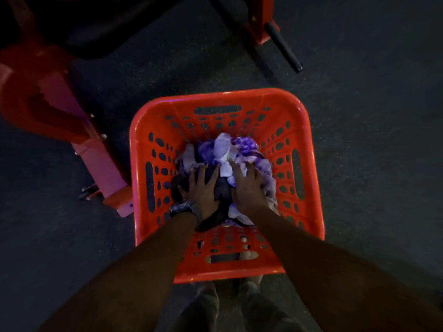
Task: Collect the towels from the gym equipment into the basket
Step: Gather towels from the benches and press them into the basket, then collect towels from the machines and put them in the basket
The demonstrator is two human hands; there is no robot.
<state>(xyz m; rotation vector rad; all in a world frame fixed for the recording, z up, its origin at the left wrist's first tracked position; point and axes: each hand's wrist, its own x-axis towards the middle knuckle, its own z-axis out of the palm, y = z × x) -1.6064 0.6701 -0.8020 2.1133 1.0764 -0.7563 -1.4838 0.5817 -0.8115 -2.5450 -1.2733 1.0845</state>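
Note:
An orange perforated plastic basket [223,97] stands on the dark floor right in front of me. Inside lies a crumpled pile of towels [239,149], some pale, some purple-patterned, one dark [223,188]. My left hand [203,188], with a watch on its wrist, presses flat with spread fingers on the dark towel. My right hand [248,185] presses with straight fingers on the pale towels beside it. Both hands are inside the basket, on top of the pile.
A red gym machine frame [60,111] stands to the left, its foot almost touching the basket's left side. Another red base with a black padded bar [282,45] sits at the upper right. Dark rubber floor surrounds the basket. My feet are below it.

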